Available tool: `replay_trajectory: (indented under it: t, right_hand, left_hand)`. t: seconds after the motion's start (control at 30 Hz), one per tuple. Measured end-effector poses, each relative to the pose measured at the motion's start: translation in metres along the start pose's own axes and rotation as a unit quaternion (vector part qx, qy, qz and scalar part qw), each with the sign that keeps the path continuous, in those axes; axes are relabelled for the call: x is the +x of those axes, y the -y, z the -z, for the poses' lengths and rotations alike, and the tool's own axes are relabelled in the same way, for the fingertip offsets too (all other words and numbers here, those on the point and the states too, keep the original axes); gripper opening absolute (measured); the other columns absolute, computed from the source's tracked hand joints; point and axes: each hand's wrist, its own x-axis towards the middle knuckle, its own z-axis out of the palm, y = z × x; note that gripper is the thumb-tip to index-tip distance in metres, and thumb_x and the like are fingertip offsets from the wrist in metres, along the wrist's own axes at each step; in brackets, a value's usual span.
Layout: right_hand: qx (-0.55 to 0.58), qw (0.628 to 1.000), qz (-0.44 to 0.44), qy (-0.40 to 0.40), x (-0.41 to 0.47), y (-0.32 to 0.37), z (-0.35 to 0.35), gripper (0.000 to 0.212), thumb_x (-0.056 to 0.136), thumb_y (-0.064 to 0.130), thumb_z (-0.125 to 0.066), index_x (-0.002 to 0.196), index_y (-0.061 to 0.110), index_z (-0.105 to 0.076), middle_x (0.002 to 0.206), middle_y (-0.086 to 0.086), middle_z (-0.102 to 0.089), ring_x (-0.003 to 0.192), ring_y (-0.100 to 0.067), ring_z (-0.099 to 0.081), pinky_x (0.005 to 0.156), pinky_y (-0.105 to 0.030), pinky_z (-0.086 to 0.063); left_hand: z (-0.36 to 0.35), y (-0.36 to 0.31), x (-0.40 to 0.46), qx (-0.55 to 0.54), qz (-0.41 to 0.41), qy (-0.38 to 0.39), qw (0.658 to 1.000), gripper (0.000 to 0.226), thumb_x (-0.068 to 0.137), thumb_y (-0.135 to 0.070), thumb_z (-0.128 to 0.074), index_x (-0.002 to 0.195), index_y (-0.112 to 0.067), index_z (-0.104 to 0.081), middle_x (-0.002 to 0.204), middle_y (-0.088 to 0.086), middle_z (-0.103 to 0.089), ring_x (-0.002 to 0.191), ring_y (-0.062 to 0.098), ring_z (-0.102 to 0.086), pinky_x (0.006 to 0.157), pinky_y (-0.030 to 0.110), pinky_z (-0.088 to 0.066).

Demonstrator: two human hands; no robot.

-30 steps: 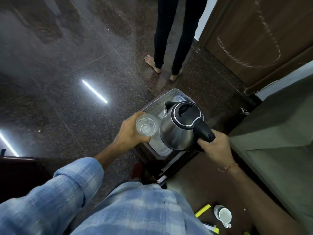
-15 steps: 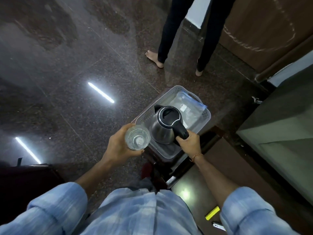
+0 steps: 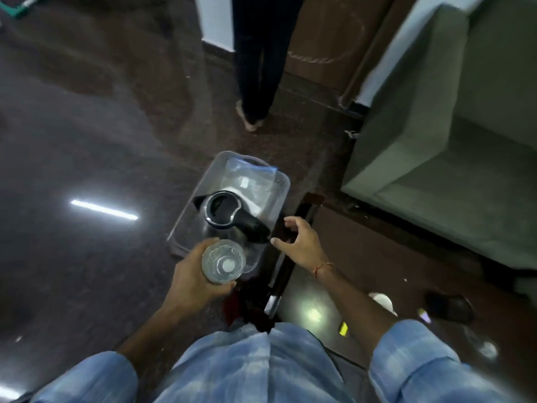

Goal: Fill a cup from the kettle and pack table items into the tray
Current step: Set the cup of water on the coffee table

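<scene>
A steel kettle point(image 3: 222, 218) with a black lid and handle stands upright inside the clear plastic tray point(image 3: 283, 184), at its near end. A clear bag lies in the tray's far end. My left hand point(image 3: 193, 276) grips a clear glass cup point(image 3: 223, 261) just in front of the tray's near edge. My right hand point(image 3: 300, 241) hovers to the right of the kettle handle, fingers apart and holding nothing.
A person's legs and bare foot point(image 3: 250, 117) stand beyond the tray. A green sofa point(image 3: 436, 141) fills the right. On the dark table point(image 3: 319, 301) at lower right lie a white cup point(image 3: 383, 301), a yellow item point(image 3: 344, 328) and a dark object point(image 3: 449, 308).
The kettle was lowered into the tray and my right hand let go of its handle and drew back to the right. My left hand kept the cup.
</scene>
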Motion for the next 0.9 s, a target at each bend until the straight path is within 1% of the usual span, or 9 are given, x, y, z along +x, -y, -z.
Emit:
replay_trajectory:
  t: [0.17,0.27,0.33,0.47,0.53,0.6,0.63,0.77,0.9]
  right_hand:
    - [0.045,0.981,-0.065,-0.179,-0.061,-0.07,0.073,0.053,0.073,0.041,-0.079,0.118,0.023,-0.059,0.116,0.004,-0.062,0.106,-0.007,-0.058,0.091,-0.022,-0.045]
    - [0.094,0.945,-0.108,-0.293,-0.105,-0.118,0.119,0.042,0.072,0.034,-0.082,0.108,0.024,-0.062,0.108,0.003,-0.066,0.098,-0.009,-0.063,0.092,-0.032,-0.051]
    - [0.097,0.923,-0.132,-0.348,-0.137,-0.15,0.149,0.037,0.072,0.035,-0.08,0.104,0.028,-0.062,0.104,0.005,-0.067,0.095,-0.009,-0.064,0.091,-0.034,-0.052]
    - [0.144,0.876,-0.169,-0.427,-0.193,-0.215,0.209,0.032,0.077,0.024,-0.079,0.104,0.018,-0.064,0.103,-0.003,-0.069,0.098,-0.02,-0.066,0.094,-0.036,-0.052]
    - [0.168,0.857,-0.182,-0.451,-0.22,-0.246,0.237,0.029,0.079,0.02,-0.077,0.105,0.015,-0.064,0.106,-0.008,-0.07,0.098,-0.02,-0.066,0.093,-0.028,-0.052]
    - [0.179,0.839,-0.195,-0.475,-0.248,-0.274,0.262,0.028,0.08,0.021,-0.077,0.105,0.014,-0.065,0.107,-0.008,-0.07,0.093,-0.014,-0.063,0.081,-0.007,-0.047]
    - [0.182,0.829,-0.201,-0.49,-0.263,-0.287,0.273,0.028,0.081,0.023,-0.076,0.106,0.015,-0.066,0.106,-0.006,-0.07,0.092,-0.01,-0.062,0.075,-0.002,-0.045]
    - [0.205,0.802,-0.22,-0.516,-0.311,-0.325,0.305,0.029,0.081,0.022,-0.076,0.107,0.015,-0.066,0.105,-0.005,-0.07,0.085,-0.004,-0.062,0.08,-0.011,-0.048]
    - [0.214,0.79,-0.202,-0.538,-0.323,-0.343,0.332,0.033,0.079,0.02,-0.077,0.11,0.014,-0.066,0.099,0.003,-0.068,0.078,0.014,-0.061,0.075,-0.002,-0.046]
  left_hand:
    - [-0.051,-0.035,0.023,0.001,-0.075,0.086,0.993,0.089,0.046,-0.028,-0.093,0.116,-0.057,-0.046,0.112,-0.037,-0.059,0.102,-0.014,-0.058,0.079,0.005,-0.045]
    - [-0.09,-0.061,0.032,0.006,-0.103,0.123,0.987,0.089,0.045,-0.031,-0.091,0.113,-0.063,-0.044,0.107,-0.038,-0.06,0.101,-0.017,-0.056,0.081,-0.002,-0.039]
    - [-0.119,-0.08,0.036,0.017,-0.12,0.142,0.982,0.09,0.045,-0.031,-0.092,0.113,-0.064,-0.043,0.106,-0.035,-0.062,0.101,-0.019,-0.055,0.083,-0.002,-0.038]
    - [-0.188,-0.12,0.033,0.023,-0.142,0.179,0.973,0.088,0.048,-0.026,-0.093,0.115,-0.056,-0.045,0.106,-0.04,-0.059,0.1,-0.019,-0.055,0.082,-0.003,-0.038]
    - [-0.226,-0.138,0.027,0.027,-0.131,0.189,0.973,0.088,0.05,-0.025,-0.093,0.121,-0.047,-0.046,0.103,-0.035,-0.061,0.1,-0.021,-0.054,0.08,-0.004,-0.036]
    - [-0.265,-0.153,0.021,0.036,-0.122,0.191,0.973,0.089,0.05,-0.023,-0.093,0.126,-0.034,-0.048,0.104,-0.031,-0.06,0.098,-0.024,-0.052,0.079,-0.005,-0.035]
    - [-0.283,-0.16,0.018,0.044,-0.122,0.192,0.973,0.089,0.049,-0.022,-0.094,0.126,-0.031,-0.048,0.104,-0.03,-0.06,0.097,-0.024,-0.052,0.079,-0.005,-0.035]
    - [-0.345,-0.186,0.013,0.058,-0.109,0.214,0.969,0.087,0.046,-0.03,-0.092,0.122,-0.032,-0.05,0.102,-0.032,-0.06,0.096,-0.021,-0.055,0.078,-0.004,-0.036]
    - [-0.39,-0.205,0.012,0.074,-0.099,0.221,0.967,0.084,0.041,-0.05,-0.085,0.116,-0.046,-0.045,0.105,-0.032,-0.06,0.097,-0.022,-0.054,0.077,-0.003,-0.037]
